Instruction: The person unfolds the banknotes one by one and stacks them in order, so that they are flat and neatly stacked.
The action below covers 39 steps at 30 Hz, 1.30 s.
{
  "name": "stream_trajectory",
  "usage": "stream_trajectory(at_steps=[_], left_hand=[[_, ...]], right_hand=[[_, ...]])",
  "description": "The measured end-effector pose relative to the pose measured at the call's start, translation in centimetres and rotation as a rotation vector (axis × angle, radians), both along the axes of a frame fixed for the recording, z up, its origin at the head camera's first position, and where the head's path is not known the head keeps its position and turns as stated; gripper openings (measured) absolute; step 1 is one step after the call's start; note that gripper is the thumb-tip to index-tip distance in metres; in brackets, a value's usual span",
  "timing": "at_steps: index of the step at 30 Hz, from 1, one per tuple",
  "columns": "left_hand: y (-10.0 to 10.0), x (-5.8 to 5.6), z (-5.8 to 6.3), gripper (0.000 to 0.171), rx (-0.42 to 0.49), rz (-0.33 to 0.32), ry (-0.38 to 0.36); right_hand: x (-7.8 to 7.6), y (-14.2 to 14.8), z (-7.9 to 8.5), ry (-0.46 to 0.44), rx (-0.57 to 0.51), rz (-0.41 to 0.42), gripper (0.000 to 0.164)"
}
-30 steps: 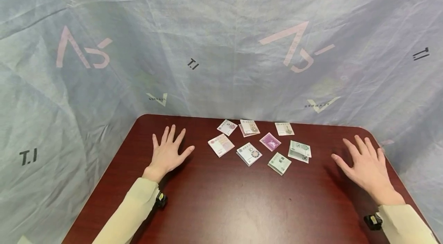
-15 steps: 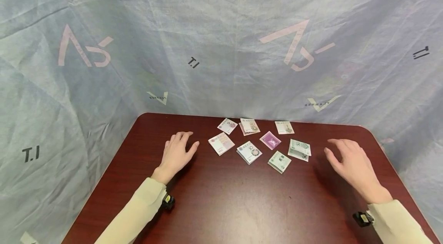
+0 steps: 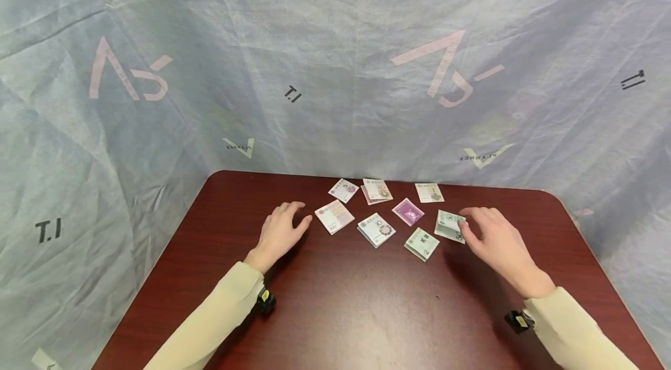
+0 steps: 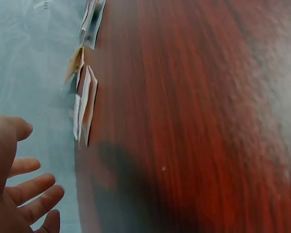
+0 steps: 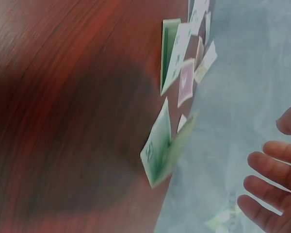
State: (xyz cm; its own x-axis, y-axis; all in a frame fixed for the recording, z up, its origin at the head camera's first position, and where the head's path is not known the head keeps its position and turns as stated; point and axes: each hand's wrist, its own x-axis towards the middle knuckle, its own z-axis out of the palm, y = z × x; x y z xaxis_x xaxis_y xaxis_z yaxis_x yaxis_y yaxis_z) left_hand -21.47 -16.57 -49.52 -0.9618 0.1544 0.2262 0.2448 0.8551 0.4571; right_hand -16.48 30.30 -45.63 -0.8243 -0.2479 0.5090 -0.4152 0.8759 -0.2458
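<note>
My right hand (image 3: pixel 498 247) hovers by a folded green banknote (image 3: pixel 447 226) marked 50, thumb and fingertips overlapping its right edge in the head view. From the right wrist, that hand (image 5: pixel 274 179) shows relaxed, spread fingers with nothing between them, and the folded green note (image 5: pixel 157 145) standing partly unfolded. Left of the other notes, my left hand (image 3: pixel 280 236) is over the table with relaxed fingers, holding nothing. Nearest to it lies a pinkish banknote (image 3: pixel 334 217) marked 100. Between the hands are a bluish folded note (image 3: pixel 375 230) marked 10 and a green folded note (image 3: pixel 421 244) marked 2.
A purple note (image 3: pixel 408 212) lies mid-group. Behind are a note (image 3: pixel 343 190) marked 5, a brownish folded note (image 3: pixel 377 190) and a note (image 3: pixel 430 193) marked 1. A grey cloth (image 3: pixel 325 67) hangs behind the dark red table (image 3: pixel 356 312).
Both hands have moved inward and their spread fingers have relaxed into a bend. The right hand has come left to the green 50 note; the left hand has drawn closer to the 100 note.
</note>
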Motion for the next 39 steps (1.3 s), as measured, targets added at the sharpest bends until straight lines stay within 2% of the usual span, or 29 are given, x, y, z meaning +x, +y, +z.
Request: stream_trajectory(at_steps=[6, 15, 27, 33, 39], left_hand=[[0.8, -0.7, -0.7, 0.042, 0.085, 0.028, -0.053], [2.3, -1.7, -1.0, 0.037, 0.098, 0.055, -0.102], [3.6, -3.0, -2.1, 0.039, 0.069, 0.111, -0.145], [4.2, -3.2, -2.1, 0.035, 0.044, 0.136, -0.166], [4.5, -3.5, -2.0, 0.032, 0.006, 0.145, -0.176]], right_hand=[[-0.6, -1.6, -0.7, -0.016, -0.014, 0.027, 0.018], [-1.3, -3.4, -1.8, -0.002, -0.032, 0.061, 0.016], [-1.6, -5.6, -2.7, -0.042, -0.017, 0.098, 0.015], [-1.7, -6.1, -2.8, -0.029, -0.023, 0.133, 0.014], [-1.7, -6.3, -2.7, -0.039, -0.017, 0.127, 0.014]])
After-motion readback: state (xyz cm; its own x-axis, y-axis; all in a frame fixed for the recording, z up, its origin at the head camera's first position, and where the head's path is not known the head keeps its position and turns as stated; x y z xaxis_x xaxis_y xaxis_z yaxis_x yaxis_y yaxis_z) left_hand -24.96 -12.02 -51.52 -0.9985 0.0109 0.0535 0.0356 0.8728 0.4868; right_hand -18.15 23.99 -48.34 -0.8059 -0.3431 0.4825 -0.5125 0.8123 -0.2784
